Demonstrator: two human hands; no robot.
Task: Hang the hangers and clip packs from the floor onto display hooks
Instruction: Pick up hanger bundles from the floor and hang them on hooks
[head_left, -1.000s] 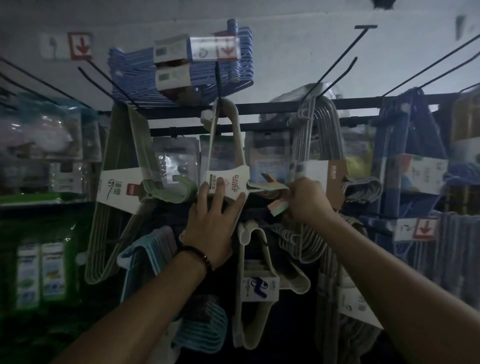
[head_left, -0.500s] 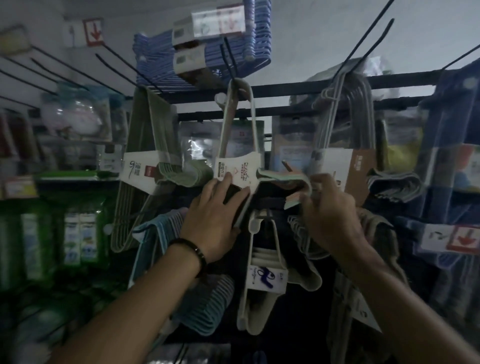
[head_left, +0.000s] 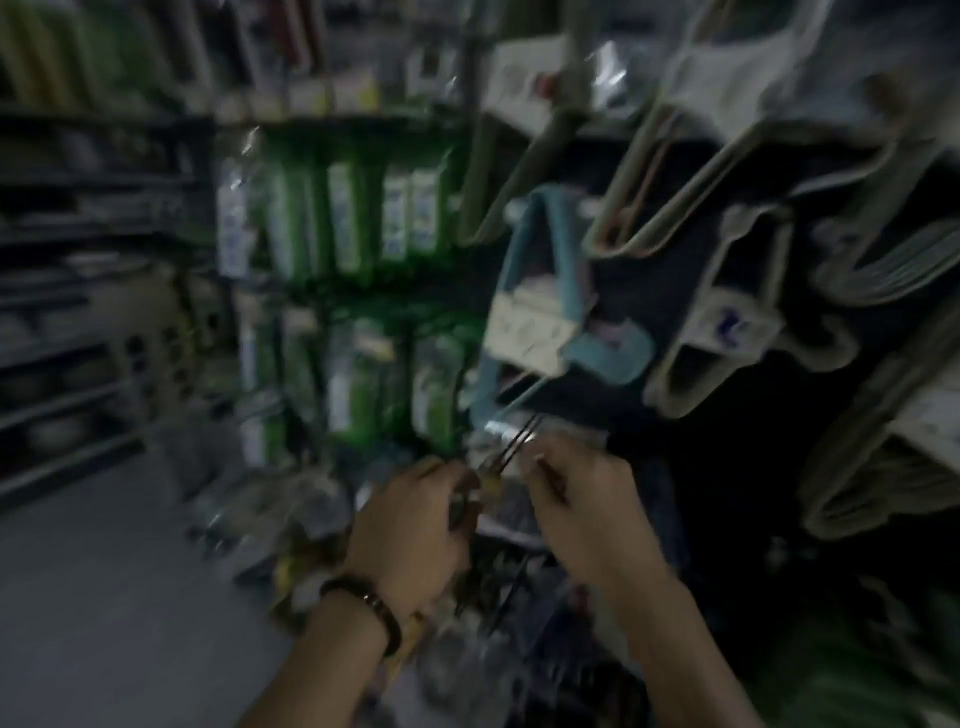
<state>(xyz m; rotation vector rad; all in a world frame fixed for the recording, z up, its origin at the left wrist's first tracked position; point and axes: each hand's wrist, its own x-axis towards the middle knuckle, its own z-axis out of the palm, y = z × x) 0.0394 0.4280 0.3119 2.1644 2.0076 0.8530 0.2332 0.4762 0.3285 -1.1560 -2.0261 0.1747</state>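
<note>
Whole shot was smeared, so take this loosely. Closest in, the left hand (head_left: 410, 525), dark wristband (head_left: 369, 605) on it, and the right hand (head_left: 587, 514) sat low and close together, one on each side of a thin black display hook (head_left: 514, 441). Both had their fingers curled in narrow. A shiny clear pack (head_left: 493, 434) was right at the hook's prongs, and I'd guess they were steadying its hole onto the wire, but I couldn't tell if either hand actually pinched it.

Just left of the hands, a pile of packs (head_left: 270, 519) lay on the grey floor (head_left: 104, 597), so there was plenty left to hang. That floor side was the open room.

Just above the hook hung a blue hanger pack (head_left: 524, 312), with its lower end near the prongs, so lifting straight up could snag it. Grey hanger packs (head_left: 727, 322) crowded the right. Further back, green packs (head_left: 353, 218) filled the shelving.
</note>
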